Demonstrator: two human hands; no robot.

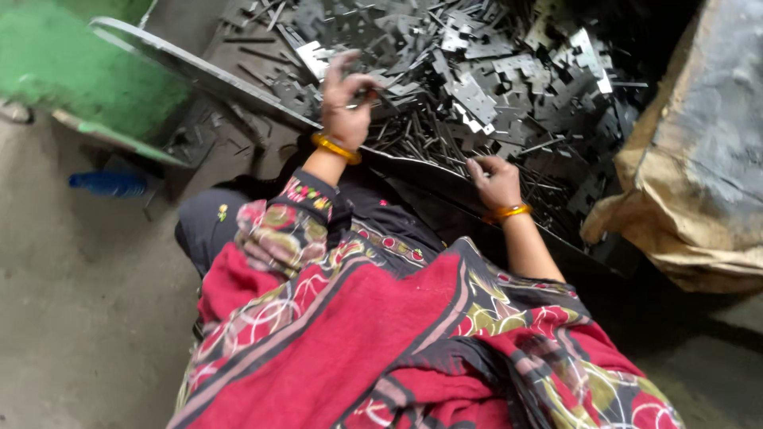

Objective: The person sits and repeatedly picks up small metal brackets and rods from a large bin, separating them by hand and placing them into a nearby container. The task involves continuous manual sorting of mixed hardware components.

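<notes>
My left hand point(346, 99), with an orange bangle at the wrist, is raised over a heap of flat stamped metal pieces point(509, 71) and pinches a small dark metal piece point(367, 94) between thumb and fingers. My right hand point(497, 183), also with an orange bangle, lies lower on a bundle of thin metal rods point(413, 135), its fingers curled down around some of them. The heap fills a dark metal tray point(572, 254) in front of my knees. A red patterned garment point(358, 334) covers my lap.
A long grey metal sheet edge point(199, 71) runs diagonally on the left of the heap. A green machine body point(71, 63) stands at the upper left, and a blue bottle point(107, 183) lies on the concrete floor. A tan sack point(691, 175) bulges on the right.
</notes>
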